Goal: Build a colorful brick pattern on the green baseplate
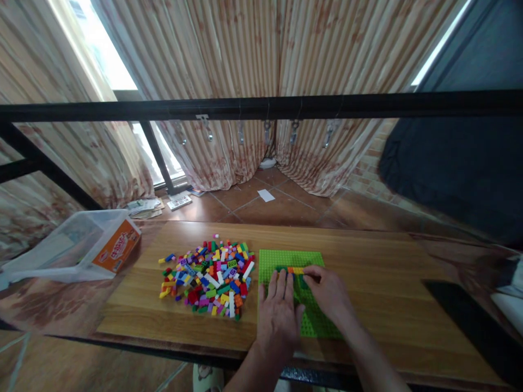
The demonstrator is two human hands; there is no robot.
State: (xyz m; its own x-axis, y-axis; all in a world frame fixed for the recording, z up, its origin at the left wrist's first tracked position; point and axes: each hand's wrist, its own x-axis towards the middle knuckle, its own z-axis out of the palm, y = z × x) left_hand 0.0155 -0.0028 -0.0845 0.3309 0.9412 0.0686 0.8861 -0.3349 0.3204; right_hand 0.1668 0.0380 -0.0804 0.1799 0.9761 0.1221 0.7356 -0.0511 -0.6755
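A bright green studded baseplate [267,258] lies on the wooden board. A short row of toy bricks runs across its upper part, with an orange and yellow stretch [296,270] showing between my hands and dark green at its left end. My left hand [279,314] rests flat over the plate, fingers stretched forward and tips against the row, hiding some of it. At the row's right end, my right hand [330,291] pinches thumb and fingers together. Whatever lies between those fingertips is hidden. Left of the plate spreads a loose pile of multicoloured bricks [210,280].
A translucent plastic bin [85,218] with an orange label stands at the far left. The wooden board [368,250] extends to the right, where a black flat strip [469,321] lies. A black metal rail [253,108] with hanging clips crosses in front of the curtains [229,54].
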